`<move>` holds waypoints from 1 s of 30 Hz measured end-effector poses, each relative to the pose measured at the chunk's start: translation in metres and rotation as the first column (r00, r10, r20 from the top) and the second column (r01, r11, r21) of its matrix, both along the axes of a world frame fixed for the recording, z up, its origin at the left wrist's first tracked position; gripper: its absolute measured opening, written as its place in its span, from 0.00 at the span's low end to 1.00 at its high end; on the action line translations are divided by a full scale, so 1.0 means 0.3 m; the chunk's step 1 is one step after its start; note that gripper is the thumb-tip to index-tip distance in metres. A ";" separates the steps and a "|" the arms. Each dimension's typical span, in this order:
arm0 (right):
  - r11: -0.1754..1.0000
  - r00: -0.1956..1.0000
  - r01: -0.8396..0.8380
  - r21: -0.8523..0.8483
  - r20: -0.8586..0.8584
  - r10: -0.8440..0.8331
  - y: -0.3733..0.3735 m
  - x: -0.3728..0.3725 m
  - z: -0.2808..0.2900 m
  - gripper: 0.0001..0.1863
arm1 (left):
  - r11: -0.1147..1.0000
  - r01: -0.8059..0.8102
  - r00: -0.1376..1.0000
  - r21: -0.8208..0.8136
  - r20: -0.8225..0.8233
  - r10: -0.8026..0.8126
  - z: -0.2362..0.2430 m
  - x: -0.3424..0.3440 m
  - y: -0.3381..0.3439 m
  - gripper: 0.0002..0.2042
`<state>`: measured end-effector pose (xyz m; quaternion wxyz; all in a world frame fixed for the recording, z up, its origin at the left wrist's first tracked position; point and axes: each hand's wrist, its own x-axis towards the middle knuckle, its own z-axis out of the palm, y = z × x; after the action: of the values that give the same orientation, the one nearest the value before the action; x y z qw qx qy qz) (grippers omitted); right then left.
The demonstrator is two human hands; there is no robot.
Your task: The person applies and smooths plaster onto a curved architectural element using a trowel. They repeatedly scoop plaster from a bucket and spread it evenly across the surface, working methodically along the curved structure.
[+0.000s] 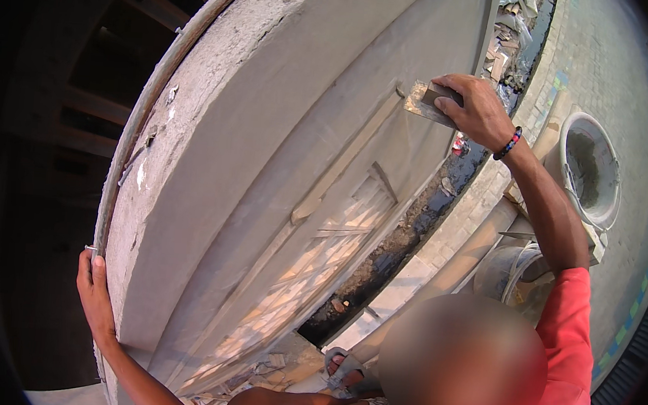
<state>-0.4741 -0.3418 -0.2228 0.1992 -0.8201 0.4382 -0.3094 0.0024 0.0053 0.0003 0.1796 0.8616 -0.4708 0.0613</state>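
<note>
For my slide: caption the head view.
Right hand presses a trowel to a grey plastered wall; left hand grips its edge.

I see no labels, signs or screens around the plastered wall (283,146) I am working on. The only possible package is a small crumpled red and white wrapper (460,145), lying just beside the wall's base.

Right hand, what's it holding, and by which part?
The right hand holds a flat plastering trowel by the handle on its back, blade against the grey wall.
</note>
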 end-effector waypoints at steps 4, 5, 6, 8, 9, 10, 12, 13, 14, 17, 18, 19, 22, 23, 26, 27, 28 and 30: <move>0.994 0.998 0.015 -0.104 -0.052 -0.020 0.037 0.079 0.007 0.16 | 1.000 0.001 1.000 0.002 0.030 -0.002 -0.002 0.003 -0.001 0.23; 0.992 0.999 0.015 -0.126 -0.050 -0.021 0.038 0.093 0.005 0.16 | 1.000 -0.021 0.999 0.015 0.044 0.020 -0.001 0.005 0.000 0.23; 0.988 0.996 0.029 -0.154 -0.075 -0.041 0.036 0.109 0.001 0.13 | 1.000 0.003 1.000 0.006 0.031 -0.003 -0.001 0.006 0.001 0.23; 0.988 0.993 0.018 -0.154 -0.114 -0.036 0.030 0.137 -0.002 0.12 | 1.000 0.003 1.000 0.023 0.010 -0.004 0.001 0.009 0.003 0.23; 0.989 0.988 0.022 -0.147 -0.148 -0.044 0.031 0.151 -0.002 0.11 | 1.000 0.001 1.000 0.023 0.010 -0.002 0.001 0.010 0.004 0.23; 0.991 0.988 -0.018 -0.133 -0.153 -0.003 0.039 0.164 -0.002 0.11 | 1.000 0.000 1.000 0.024 0.011 0.000 0.001 0.010 0.004 0.23; 0.996 0.979 -0.057 -0.072 -0.197 0.042 0.072 0.192 -0.001 0.10 | 1.000 -0.002 1.000 0.021 0.015 0.002 0.000 0.009 0.004 0.23; 0.990 0.979 -0.123 -0.070 -0.174 0.109 0.100 0.205 -0.003 0.10 | 1.000 -0.003 1.000 0.017 0.017 0.003 -0.001 0.008 0.003 0.23; 0.983 0.974 -0.174 -0.061 -0.161 0.162 0.139 0.218 -0.007 0.10 | 1.000 -0.003 1.000 0.012 0.028 0.003 -0.003 0.006 0.001 0.23; 0.972 0.970 -0.233 -0.034 -0.077 0.229 0.194 0.218 -0.006 0.11 | 1.000 -0.026 0.999 -0.001 0.040 0.027 -0.004 0.001 -0.003 0.23; 0.978 0.980 -0.199 -0.059 -0.037 0.197 0.194 0.206 -0.003 0.12 | 1.000 -0.006 1.000 -0.009 0.025 0.006 -0.003 0.000 -0.003 0.23; 0.980 0.985 -0.170 -0.108 0.010 0.172 0.188 0.192 0.000 0.12 | 1.000 -0.008 1.000 0.005 0.011 0.008 -0.002 -0.001 -0.003 0.23; 0.996 0.998 -0.020 -0.081 -0.069 0.015 0.112 0.160 0.019 0.11 | 0.999 -0.028 1.000 0.021 0.008 0.028 0.003 0.003 0.002 0.23; 0.994 0.993 0.040 -0.101 -0.104 -0.051 0.095 0.157 0.024 0.11 | 1.000 -0.024 1.000 0.020 0.011 0.024 0.004 0.005 0.003 0.23; 0.998 0.991 -0.027 -0.051 -0.131 0.020 0.108 0.197 0.027 0.10 | 0.999 -0.026 1.000 0.039 -0.013 0.027 0.006 0.017 0.006 0.24; 0.998 0.985 -0.048 0.030 -0.166 0.052 0.129 0.213 0.025 0.10 | 0.999 -0.024 1.000 0.038 -0.004 0.024 0.007 0.021 0.008 0.24; 0.985 0.975 -0.168 0.040 -0.139 0.172 0.162 0.228 0.018 0.10 | 1.000 -0.015 1.000 0.024 -0.002 0.015 0.006 0.025 0.008 0.24; 0.910 0.905 -0.397 0.122 -0.110 0.410 0.208 0.232 0.003 0.12 | 1.000 -0.009 1.000 0.020 -0.009 0.009 0.004 0.029 0.009 0.24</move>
<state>-0.4044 -0.2792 -0.2218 0.2688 -0.9012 0.2857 -0.1842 0.0112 0.0081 0.0017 0.1728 0.8657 -0.4666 0.0537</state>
